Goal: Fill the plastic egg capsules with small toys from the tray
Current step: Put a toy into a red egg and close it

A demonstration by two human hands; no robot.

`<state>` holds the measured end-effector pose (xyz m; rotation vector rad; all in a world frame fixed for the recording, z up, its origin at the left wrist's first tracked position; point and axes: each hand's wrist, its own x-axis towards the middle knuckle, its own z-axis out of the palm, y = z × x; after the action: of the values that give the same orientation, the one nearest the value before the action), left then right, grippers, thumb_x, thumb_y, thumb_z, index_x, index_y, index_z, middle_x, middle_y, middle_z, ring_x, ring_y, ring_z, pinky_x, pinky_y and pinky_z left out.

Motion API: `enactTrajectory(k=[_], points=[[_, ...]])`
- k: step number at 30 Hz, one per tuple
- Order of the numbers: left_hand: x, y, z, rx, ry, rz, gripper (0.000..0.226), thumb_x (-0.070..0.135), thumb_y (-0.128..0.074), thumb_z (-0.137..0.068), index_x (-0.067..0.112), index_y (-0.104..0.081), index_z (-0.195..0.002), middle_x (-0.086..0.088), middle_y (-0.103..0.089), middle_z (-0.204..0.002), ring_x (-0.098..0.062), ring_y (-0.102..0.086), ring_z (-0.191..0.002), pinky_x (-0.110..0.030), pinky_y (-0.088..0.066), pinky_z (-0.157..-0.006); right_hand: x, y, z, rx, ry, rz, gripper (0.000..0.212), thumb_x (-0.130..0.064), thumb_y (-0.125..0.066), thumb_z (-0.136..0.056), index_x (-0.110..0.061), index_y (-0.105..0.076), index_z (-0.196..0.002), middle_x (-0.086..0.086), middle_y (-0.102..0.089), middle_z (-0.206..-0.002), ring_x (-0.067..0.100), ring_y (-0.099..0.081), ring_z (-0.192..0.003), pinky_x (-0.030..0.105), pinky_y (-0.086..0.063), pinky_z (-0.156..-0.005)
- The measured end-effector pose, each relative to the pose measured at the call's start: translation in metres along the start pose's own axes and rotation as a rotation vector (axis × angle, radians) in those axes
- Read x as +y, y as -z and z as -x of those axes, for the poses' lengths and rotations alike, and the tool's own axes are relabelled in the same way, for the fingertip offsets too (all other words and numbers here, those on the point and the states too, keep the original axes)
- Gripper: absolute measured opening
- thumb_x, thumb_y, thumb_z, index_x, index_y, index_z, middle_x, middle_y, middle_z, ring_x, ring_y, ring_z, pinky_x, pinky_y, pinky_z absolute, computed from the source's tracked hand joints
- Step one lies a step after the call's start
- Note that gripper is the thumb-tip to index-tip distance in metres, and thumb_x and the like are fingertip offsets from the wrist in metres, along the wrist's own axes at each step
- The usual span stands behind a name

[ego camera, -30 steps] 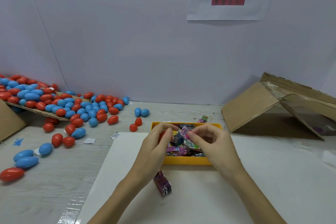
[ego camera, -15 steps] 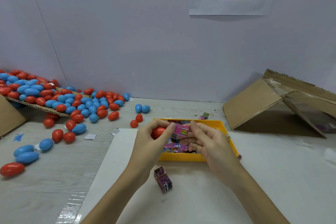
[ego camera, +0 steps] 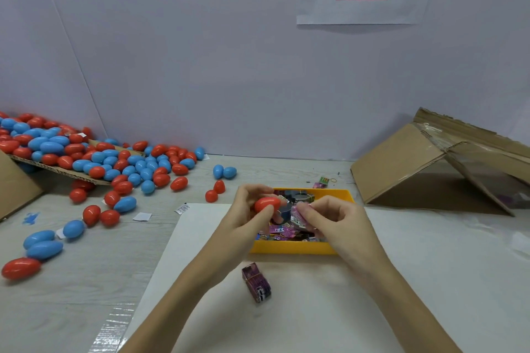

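Over the yellow tray (ego camera: pixel 292 248) my left hand (ego camera: pixel 243 223) grips a red egg capsule (ego camera: pixel 267 203) between thumb and fingers. Just to its right, my right hand (ego camera: pixel 335 223) pinches a small pink-wrapped toy packet (ego camera: pixel 298 216), close to the egg. The tray holds several small wrapped toys (ego camera: pixel 279 231). One purple toy packet (ego camera: pixel 256 282) lies on the white sheet in front of the tray. I cannot tell whether the egg is open.
A large heap of red and blue eggs (ego camera: pixel 94 157) spreads over cardboard and table at the left, with strays near the tray (ego camera: pixel 215 192). A folded cardboard box (ego camera: pixel 430 163) stands at the right. The white sheet (ego camera: pixel 430 281) covers the near table.
The red egg has come up into plain sight in my left hand. My right hand has lifted a pink packet from the tray and drawn slightly right.
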<state>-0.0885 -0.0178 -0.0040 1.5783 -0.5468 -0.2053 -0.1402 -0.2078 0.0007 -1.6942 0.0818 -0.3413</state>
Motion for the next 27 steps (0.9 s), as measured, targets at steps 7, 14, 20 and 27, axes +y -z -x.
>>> enactTrajectory(k=[7, 14, 20, 27], points=[[0.000, -0.009, 0.002, 0.042, -0.076, -0.003, 0.023, 0.023, -0.064, -0.097, 0.016, -0.062, -0.119, 0.005, -0.073, -0.107, -0.019, -0.075, -0.098, -0.025, -0.059, -0.084, 0.005, -0.012, 0.003, 0.101, 0.063, 0.021, 0.020, -0.040, -0.076, -0.086, -0.021, -0.082, -0.084, -0.002, -0.079, -0.077, 0.015, -0.076, -0.077, 0.026, -0.059, -0.067], [-0.002, -0.011, 0.003, 0.063, -0.090, -0.072, 0.021, 0.021, -0.069, -0.096, 0.022, -0.066, -0.117, 0.009, -0.073, -0.110, -0.012, -0.073, -0.104, -0.023, -0.058, -0.086, 0.005, -0.020, 0.004, 0.174, 0.011, -0.065, 0.019, -0.040, -0.076, -0.086, -0.023, -0.083, -0.091, -0.005, -0.079, -0.079, 0.011, -0.077, -0.077, 0.018, -0.057, -0.062], [-0.002, -0.011, 0.001, 0.102, -0.097, -0.032, 0.025, 0.016, -0.074, -0.093, 0.016, -0.065, -0.117, 0.009, -0.074, -0.107, -0.014, -0.074, -0.100, -0.023, -0.058, -0.085, 0.004, -0.020, 0.003, 0.234, -0.059, -0.163, 0.023, -0.040, -0.075, -0.089, -0.018, -0.084, -0.092, -0.002, -0.080, -0.082, 0.013, -0.078, -0.079, 0.017, -0.055, -0.060], [-0.003, -0.011, 0.001, 0.142, -0.109, -0.002, 0.033, 0.028, -0.079, -0.083, 0.016, -0.066, -0.111, 0.007, -0.075, -0.103, -0.014, -0.075, -0.096, -0.023, -0.060, -0.083, 0.005, -0.022, 0.005, 0.181, 0.003, -0.106, 0.024, -0.043, -0.074, -0.087, -0.022, -0.084, -0.094, -0.006, -0.080, -0.081, 0.012, -0.077, -0.080, 0.018, -0.055, -0.062]])
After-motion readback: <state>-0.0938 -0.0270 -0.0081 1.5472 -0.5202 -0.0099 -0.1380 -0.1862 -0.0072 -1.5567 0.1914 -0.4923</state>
